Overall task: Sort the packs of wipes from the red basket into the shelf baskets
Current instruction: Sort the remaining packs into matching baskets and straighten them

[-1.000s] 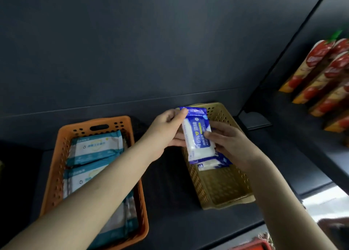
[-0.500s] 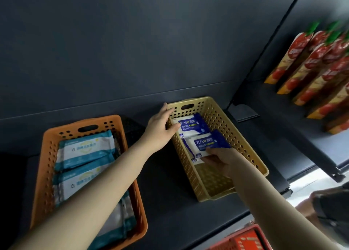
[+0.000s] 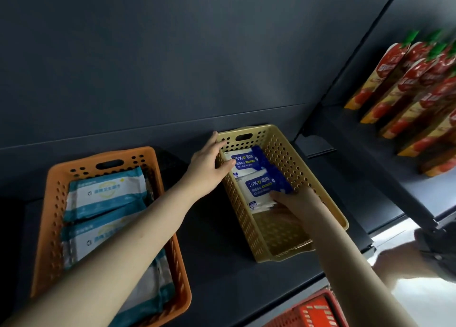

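Leftmost, teal wipe packs (image 3: 106, 193) are seen stacked in the orange basket (image 3: 49, 228). Next, the left hand (image 3: 209, 163) is laid, fingers straight, against the left rim of the yellow basket (image 3: 283, 139). Inside, the nearer alcohol wipes pack (image 3: 261, 186) is set long axis across the basket, overlapping a farther pack (image 3: 244, 160). Its near edge is covered by the right hand (image 3: 296, 201), the closer hand; whether it is pinched cannot be told.

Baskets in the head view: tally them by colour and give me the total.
orange basket: 1
yellow basket: 1
red basket: 1
Total: 3
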Demonstrator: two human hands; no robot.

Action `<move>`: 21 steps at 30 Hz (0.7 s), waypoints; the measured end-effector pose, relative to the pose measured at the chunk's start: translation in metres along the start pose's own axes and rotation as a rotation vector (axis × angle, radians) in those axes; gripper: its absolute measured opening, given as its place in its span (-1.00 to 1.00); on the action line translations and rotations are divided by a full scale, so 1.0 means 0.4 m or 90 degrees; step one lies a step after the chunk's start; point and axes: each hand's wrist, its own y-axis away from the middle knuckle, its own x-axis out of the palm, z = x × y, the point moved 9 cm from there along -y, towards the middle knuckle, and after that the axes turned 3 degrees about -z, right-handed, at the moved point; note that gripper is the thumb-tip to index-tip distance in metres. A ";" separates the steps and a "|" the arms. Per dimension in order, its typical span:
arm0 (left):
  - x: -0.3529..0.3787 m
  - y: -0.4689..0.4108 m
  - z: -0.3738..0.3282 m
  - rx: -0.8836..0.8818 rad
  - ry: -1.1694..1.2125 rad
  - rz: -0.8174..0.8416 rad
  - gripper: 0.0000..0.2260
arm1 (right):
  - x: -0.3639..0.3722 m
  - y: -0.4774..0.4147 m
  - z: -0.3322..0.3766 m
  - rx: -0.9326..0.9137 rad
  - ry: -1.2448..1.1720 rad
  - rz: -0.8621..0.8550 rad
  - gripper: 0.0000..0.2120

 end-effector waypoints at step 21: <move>-0.280 0.104 -0.054 0.037 -0.008 -0.055 -0.74 | 0.074 0.182 0.338 -0.661 0.320 -0.111 -0.67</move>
